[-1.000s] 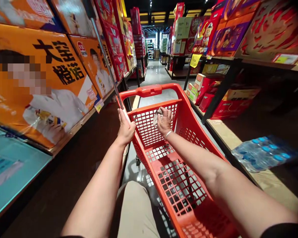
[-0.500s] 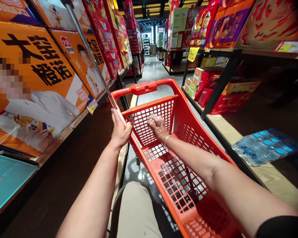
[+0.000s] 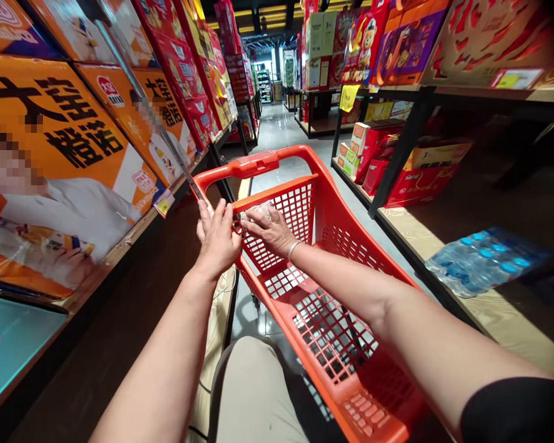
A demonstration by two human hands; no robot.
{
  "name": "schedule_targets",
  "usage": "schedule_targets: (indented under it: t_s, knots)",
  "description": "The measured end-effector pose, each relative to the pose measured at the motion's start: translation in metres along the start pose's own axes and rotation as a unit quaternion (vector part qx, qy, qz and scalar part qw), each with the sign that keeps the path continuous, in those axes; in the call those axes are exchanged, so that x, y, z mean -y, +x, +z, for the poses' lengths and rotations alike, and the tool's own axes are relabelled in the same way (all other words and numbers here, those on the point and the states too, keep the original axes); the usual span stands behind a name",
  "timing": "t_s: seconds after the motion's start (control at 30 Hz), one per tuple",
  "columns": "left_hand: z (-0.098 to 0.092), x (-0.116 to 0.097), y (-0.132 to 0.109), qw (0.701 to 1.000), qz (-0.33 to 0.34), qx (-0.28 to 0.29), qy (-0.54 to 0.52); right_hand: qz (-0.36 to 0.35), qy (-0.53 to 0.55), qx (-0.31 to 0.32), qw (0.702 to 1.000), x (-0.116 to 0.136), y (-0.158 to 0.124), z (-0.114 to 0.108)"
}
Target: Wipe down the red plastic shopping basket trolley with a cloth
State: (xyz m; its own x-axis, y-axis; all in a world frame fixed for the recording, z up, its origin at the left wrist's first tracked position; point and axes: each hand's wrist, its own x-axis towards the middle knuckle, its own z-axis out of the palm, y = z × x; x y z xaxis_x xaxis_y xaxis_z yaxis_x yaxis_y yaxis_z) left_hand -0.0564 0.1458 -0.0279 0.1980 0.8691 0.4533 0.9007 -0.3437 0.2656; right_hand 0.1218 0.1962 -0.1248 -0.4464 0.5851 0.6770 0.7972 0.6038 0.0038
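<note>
Our right hand (image 3: pixel 270 229), pressing a pale cloth (image 3: pixel 253 212), has slid towards nine o'clock across the red cart (image 3: pixel 351 246) panel to our left hand (image 3: pixel 216 237), fingers loosened round the metal pole (image 3: pixel 166 144), so wiping continues.

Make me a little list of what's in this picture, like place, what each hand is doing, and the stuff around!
place: shop aisle with shelves on both sides
left hand: on the near rim of the red cart, touching a metal pole; fingers partly open
right hand: pressing a pale cloth against the cart's mesh wall
left shelf: big orange boxes
right shelf: pack of water bottles
</note>
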Motion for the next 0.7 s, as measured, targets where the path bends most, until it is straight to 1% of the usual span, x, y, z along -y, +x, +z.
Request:
schedule_targets:
  t_s: [0.03, 0.1, 0.17, 0.23, 0.3, 0.37, 0.43, 0.47, 0.57, 0.63, 0.7]
  knots:
    - [-0.002, 0.0, 0.002, 1.0, 0.003, 0.029, 0.006, -0.002, 0.007, 0.023, 1.0, 0.003, -0.002, 0.004]
    - [-0.006, 0.0, 0.004, 0.998, 0.006, 0.063, 0.018, -0.009, 0.018, 0.103, 0.994, 0.008, -0.018, 0.013]
    - [-0.01, -0.001, 0.005, 0.997, 0.011, 0.075, 0.034, -0.033, 0.028, 0.193, 0.98, 0.011, -0.045, 0.021]
    - [-0.013, -0.001, 0.004, 0.996, 0.021, 0.075, 0.045, -0.069, 0.039, 0.258, 0.963, 0.007, -0.073, 0.025]
    - [-0.014, -0.001, 0.002, 0.996, 0.047, 0.066, 0.048, -0.087, 0.043, 0.301, 0.949, -0.003, -0.093, 0.023]
    - [-0.014, -0.001, 0.001, 0.994, 0.075, 0.057, 0.048, -0.065, 0.033, 0.315, 0.946, -0.019, -0.098, 0.015]
    - [-0.012, 0.0, 0.002, 0.993, 0.085, 0.057, 0.05, -0.019, 0.014, 0.29, 0.957, -0.037, -0.09, 0.004]
    - [-0.011, 0.001, 0.003, 0.993, 0.082, 0.061, 0.051, 0.009, 0.003, 0.26, 0.966, -0.045, -0.081, -0.003]
    - [-0.009, 0.002, 0.006, 0.992, 0.08, 0.076, 0.053, 0.106, -0.032, 0.135, 0.985, -0.067, -0.052, -0.023]
    - [-0.01, 0.002, 0.008, 0.991, 0.089, 0.081, 0.056, 0.16, -0.041, 0.069, 0.984, -0.075, -0.039, -0.031]
    - [-0.011, 0.002, 0.008, 0.99, 0.096, 0.085, 0.062, 0.184, -0.033, 0.047, 0.981, -0.075, -0.039, -0.031]
